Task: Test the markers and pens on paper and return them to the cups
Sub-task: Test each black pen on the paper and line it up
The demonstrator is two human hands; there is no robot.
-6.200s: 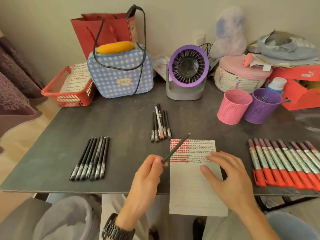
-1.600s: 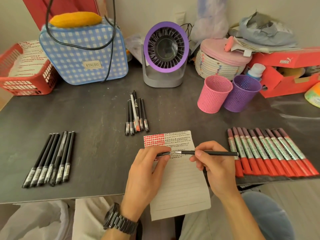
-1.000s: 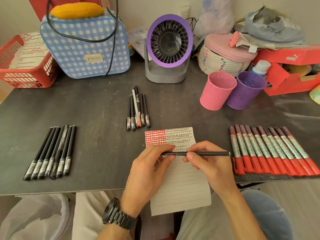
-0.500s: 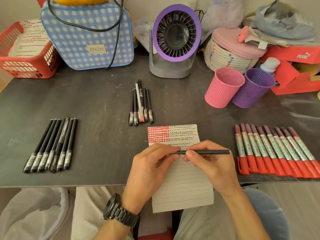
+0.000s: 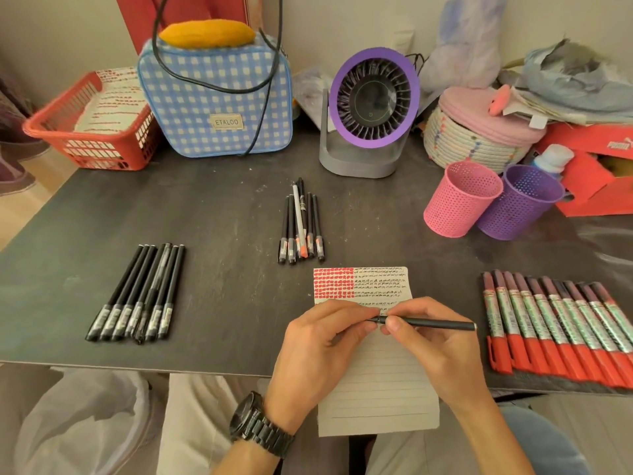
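Note:
A black pen point(image 5: 435, 324) lies level above the lined paper point(image 5: 376, 382), whose top rows are filled with red and black test marks. My right hand point(image 5: 435, 347) pinches the pen's barrel. My left hand point(image 5: 322, 347) pinches its cap end, and both hands meet over the paper. A pink cup point(image 5: 460, 200) and a purple cup point(image 5: 519, 204) stand at the back right, and I see nothing inside them. Several red markers point(image 5: 561, 327) lie in a row on the right. Several black pens point(image 5: 140, 293) lie on the left, and a smaller bunch of pens point(image 5: 300, 228) lies in the middle.
Along the back of the dark table point(image 5: 219, 217) stand a red basket point(image 5: 85, 132), a blue gingham bag point(image 5: 215, 97), a purple fan point(image 5: 373, 108), a woven basket with a pink lid point(image 5: 476, 132) and a red shoe box point(image 5: 596, 173). The paper overhangs the table's front edge.
The pen was uncapped, with the cap in my left hand. The cap now sits over the tip and my hands have come together. The view has shifted slightly.

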